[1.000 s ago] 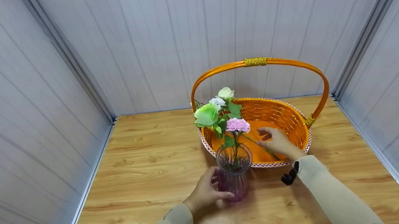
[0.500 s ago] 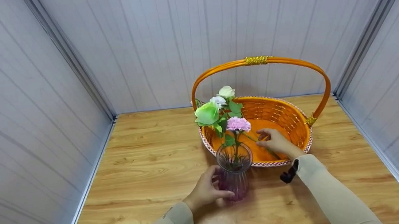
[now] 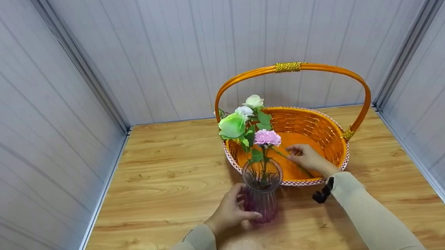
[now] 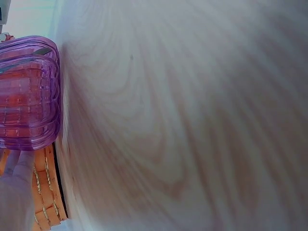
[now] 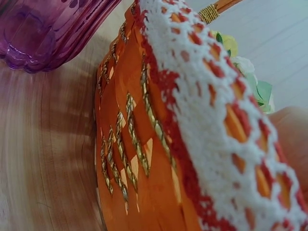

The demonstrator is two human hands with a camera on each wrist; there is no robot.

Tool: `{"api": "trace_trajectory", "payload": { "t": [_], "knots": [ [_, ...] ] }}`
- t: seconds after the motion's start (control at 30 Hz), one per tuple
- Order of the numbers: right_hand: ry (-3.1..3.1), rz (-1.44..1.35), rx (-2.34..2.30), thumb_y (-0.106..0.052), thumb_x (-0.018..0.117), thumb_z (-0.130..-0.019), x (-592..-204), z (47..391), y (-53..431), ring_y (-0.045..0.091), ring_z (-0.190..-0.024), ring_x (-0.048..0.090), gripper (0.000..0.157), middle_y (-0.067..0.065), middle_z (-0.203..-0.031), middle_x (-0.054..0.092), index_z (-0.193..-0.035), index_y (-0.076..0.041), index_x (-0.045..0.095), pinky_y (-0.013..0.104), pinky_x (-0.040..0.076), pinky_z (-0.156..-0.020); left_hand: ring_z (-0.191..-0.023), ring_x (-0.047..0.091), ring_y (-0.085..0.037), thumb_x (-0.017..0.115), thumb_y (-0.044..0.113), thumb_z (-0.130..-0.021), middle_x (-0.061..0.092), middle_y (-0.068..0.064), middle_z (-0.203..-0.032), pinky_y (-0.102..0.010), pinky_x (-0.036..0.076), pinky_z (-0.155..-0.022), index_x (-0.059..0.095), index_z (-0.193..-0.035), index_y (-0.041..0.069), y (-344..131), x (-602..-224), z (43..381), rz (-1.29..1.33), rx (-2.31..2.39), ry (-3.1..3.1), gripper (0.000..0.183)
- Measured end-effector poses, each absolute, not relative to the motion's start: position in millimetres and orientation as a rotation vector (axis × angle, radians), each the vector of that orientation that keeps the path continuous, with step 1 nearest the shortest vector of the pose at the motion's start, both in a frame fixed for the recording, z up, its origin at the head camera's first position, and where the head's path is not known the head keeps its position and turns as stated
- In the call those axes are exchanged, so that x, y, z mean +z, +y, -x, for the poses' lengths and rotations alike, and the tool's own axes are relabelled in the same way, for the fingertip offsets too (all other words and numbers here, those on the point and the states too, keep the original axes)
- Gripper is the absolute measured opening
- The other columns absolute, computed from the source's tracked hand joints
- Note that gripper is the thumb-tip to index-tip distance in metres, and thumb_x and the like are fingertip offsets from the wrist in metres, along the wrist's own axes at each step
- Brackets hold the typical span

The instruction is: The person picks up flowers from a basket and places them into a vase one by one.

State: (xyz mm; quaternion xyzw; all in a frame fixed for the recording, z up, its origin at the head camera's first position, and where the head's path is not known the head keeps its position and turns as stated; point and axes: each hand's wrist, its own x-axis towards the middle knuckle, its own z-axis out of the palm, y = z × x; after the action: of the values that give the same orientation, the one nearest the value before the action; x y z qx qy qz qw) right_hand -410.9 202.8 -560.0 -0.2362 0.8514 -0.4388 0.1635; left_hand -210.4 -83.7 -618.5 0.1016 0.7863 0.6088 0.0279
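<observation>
My left hand (image 3: pixel 228 211) grips a ribbed, purple-tinted glass vase (image 3: pixel 266 207), thumb in front and fingers around its left side. A pink carnation (image 3: pixel 267 137) stands upright in the vase. Behind it is an orange woven basket (image 3: pixel 316 126) with a tall handle. A green rose (image 3: pixel 232 125) and white roses (image 3: pixel 254 101) with leaves lie at its left side. My right hand (image 3: pixel 310 159) reaches over the front rim, its thumb and fingertips right at a green stem (image 3: pixel 303 170) lying in the basket. I cannot tell whether the fingers pinch it.
The basket's rim (image 5: pixel 192 110) has white and red lace trim and comes close under my right wrist. Its arched handle (image 3: pixel 288 67) rises over the flowers. Pale panel walls (image 3: pixel 182 51) enclose the wooden tabletop (image 3: pixel 162 179) at the back and sides.
My right hand's thumb and fingertips have drawn closer together at the stem. The left hand stays on the vase. The whole head view has shifted slightly.
</observation>
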Motion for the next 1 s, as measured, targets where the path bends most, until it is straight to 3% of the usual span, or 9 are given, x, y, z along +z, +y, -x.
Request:
{"api": "trace_trajectory", "payload": {
  "t": [0.43, 0.5, 0.7, 1.0],
  "knots": [
    [2.414, 0.613, -1.427, -0.003, 0.055, -0.11, -559.9, 408.5, 202.7, 0.014, -0.09, 0.058, 0.032, 0.037, -0.126, 0.065, -0.134, 0.018, 0.06, 0.018, 0.051, -0.068, -0.138, 0.062, -0.031, 0.101, 0.023, -0.075, 0.066, -0.004, -0.141, -0.059, 0.047, -0.125, 0.057, -0.139, 0.016, -83.5, -617.6, 211.5, -0.318, 1.866, 2.441, 0.078],
    [2.4, 0.585, -1.456, -0.003, 0.054, -0.111, -559.7, 408.6, 202.9, 0.015, -0.088, 0.058, 0.032, 0.034, -0.119, 0.066, -0.134, 0.018, 0.059, 0.019, 0.052, -0.067, -0.138, 0.062, -0.029, 0.101, 0.023, -0.075, 0.066, -0.003, -0.141, -0.059, 0.047, -0.125, 0.058, -0.139, 0.017, -83.6, -616.9, 210.8, -0.305, 1.86, 2.442, 0.078],
    [2.364, 0.514, -1.522, -0.003, 0.049, -0.112, -557.5, 409.6, 202.6, 0.012, -0.075, 0.055, 0.032, 0.006, -0.094, 0.061, -0.137, 0.017, 0.055, 0.02, 0.049, -0.061, -0.138, 0.061, -0.03, 0.101, 0.024, -0.075, 0.065, -0.004, -0.142, -0.059, 0.047, -0.125, 0.057, -0.14, 0.016, -83.7, -616.7, 210.6, -0.317, 1.86, 2.445, 0.078],
    [2.471, 0.517, -1.589, -0.003, 0.052, -0.111, -555.7, 406.4, 203.1, 0.016, -0.078, 0.059, 0.029, 0.011, -0.091, 0.066, -0.132, 0.015, 0.061, 0.019, 0.048, -0.065, -0.139, 0.061, -0.033, 0.1, 0.019, -0.076, 0.065, -0.009, -0.142, -0.059, 0.047, -0.125, 0.056, -0.14, 0.013, -82.7, -617.7, 211.3, -0.329, 1.881, 2.434, 0.077]
  ]
}}
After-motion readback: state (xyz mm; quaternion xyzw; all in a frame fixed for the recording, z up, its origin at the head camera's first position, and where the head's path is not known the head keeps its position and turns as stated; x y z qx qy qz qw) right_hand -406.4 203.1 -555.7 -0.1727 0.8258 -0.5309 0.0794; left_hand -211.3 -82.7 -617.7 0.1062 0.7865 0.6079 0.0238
